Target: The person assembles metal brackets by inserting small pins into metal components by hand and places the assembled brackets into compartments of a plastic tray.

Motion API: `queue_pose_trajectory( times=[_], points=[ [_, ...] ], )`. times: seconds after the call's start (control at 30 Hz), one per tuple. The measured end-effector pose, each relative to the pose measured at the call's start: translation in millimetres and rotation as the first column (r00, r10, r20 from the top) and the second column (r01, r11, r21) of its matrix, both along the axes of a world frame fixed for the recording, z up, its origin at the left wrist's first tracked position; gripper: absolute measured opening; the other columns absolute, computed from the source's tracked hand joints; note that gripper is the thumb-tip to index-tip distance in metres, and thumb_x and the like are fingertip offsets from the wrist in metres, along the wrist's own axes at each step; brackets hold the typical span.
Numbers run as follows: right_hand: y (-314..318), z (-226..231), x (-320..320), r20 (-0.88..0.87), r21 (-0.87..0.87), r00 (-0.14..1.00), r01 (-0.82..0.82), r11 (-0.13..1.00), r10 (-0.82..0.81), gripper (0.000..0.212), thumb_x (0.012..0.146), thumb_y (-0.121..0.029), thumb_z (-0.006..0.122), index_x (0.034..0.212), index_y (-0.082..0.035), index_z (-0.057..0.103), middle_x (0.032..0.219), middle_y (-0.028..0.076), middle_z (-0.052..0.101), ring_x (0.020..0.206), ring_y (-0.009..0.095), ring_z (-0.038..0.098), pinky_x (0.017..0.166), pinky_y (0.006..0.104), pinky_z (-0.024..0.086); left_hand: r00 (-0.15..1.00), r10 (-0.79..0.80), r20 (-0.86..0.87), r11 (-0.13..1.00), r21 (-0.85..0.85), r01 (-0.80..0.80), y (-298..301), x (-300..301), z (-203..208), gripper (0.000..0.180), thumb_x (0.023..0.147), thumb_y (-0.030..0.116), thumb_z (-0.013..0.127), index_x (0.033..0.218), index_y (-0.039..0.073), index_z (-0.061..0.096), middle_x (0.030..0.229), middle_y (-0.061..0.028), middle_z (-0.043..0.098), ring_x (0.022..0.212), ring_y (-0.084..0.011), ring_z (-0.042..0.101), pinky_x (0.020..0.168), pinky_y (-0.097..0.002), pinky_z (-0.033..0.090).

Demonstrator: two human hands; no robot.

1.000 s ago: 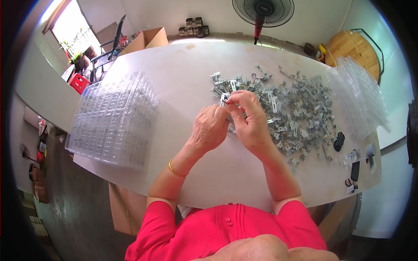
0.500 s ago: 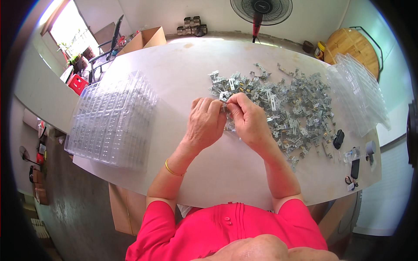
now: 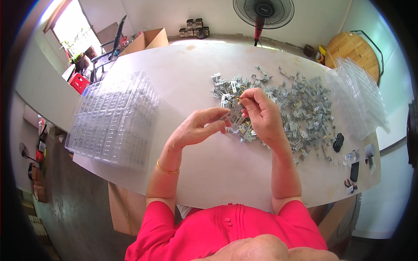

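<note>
A spread heap of small silvery metal brackets (image 3: pixel 300 108), some with brass-coloured bits, covers the table beyond and right of my hands. My right hand (image 3: pixel 263 115) is over the heap's near left part, thumb and forefinger pinched on a thin, dark, brass-toned metal piece (image 3: pixel 237 97). Lower and to the left, my left hand (image 3: pixel 198 128) has thumb and fingers closed around a small grey metal bracket (image 3: pixel 224 115), mostly covered by the fingers. The hands are apart, both above the table.
Stacked clear plastic trays (image 3: pixel 113 122) stand on the table's left. More clear trays (image 3: pixel 357 98) lean at the right edge. Near them lie a black case (image 3: pixel 338 142), a grey tape roll (image 3: pixel 370 150) and a black phone-like object (image 3: pixel 355 172). A fan (image 3: pixel 264 13) stands behind the white table (image 3: pixel 209 174).
My hands, together half a second ago, have separated. The left moved down with its fingers more level; the right moved slightly right and up, and its thin piece now shows.
</note>
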State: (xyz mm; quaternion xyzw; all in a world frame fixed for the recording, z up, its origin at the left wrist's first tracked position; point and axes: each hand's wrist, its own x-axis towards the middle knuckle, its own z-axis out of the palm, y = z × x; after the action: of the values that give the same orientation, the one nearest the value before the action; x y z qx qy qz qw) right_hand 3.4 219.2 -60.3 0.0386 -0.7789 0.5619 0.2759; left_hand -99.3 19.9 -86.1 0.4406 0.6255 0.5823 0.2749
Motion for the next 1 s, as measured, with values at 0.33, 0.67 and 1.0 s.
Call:
queue_pose_trajectory(
  times=[0.33,0.67,1.0],
  points=[
    [-13.3,3.8,2.4,-0.287,0.265,0.935,0.286,0.921,-0.208,0.006,0.092,-0.004,0.066,0.098,-0.005,0.065,0.085,0.010,0.067,0.073,0.025,0.065,0.063,0.0357,0.051,0.972,0.150,0.180,0.971,0.160,-0.179,8.7,2.9,0.9,0.036,0.099,0.009,0.064,0.132,-0.003,0.057,0.103,-0.0092,0.070,0.086,-0.0139,0.068,0.080,-0.0291,0.057],
    [-24.5,7.3,8.5,-0.116,0.383,0.973,0.229,0.895,-0.199,0.004,0.090,-0.007,0.066,0.091,-0.006,0.062,0.076,0.011,0.065,0.070,0.031,0.066,0.062,0.0407,0.051,0.943,0.288,0.166,0.919,0.230,-0.320,13.9,11.3,5.0,0.035,0.092,0.001,0.069,0.125,0.000,0.058,0.096,-0.0038,0.067,0.082,-0.0105,0.068,0.073,-0.0250,0.056],
    [-25.3,0.9,5.3,-0.180,0.442,0.958,0.283,0.851,-0.225,0.005,0.089,-0.008,0.067,0.089,-0.005,0.062,0.077,0.011,0.065,0.072,0.033,0.065,0.063,0.0430,0.050,0.910,0.404,-0.093,0.908,0.164,-0.386,13.9,14.9,3.1,0.038,0.086,0.001,0.075,0.120,0.003,0.059,0.092,0.0004,0.063,0.080,-0.0051,0.062,0.065,-0.0220,0.049]
  ],
)
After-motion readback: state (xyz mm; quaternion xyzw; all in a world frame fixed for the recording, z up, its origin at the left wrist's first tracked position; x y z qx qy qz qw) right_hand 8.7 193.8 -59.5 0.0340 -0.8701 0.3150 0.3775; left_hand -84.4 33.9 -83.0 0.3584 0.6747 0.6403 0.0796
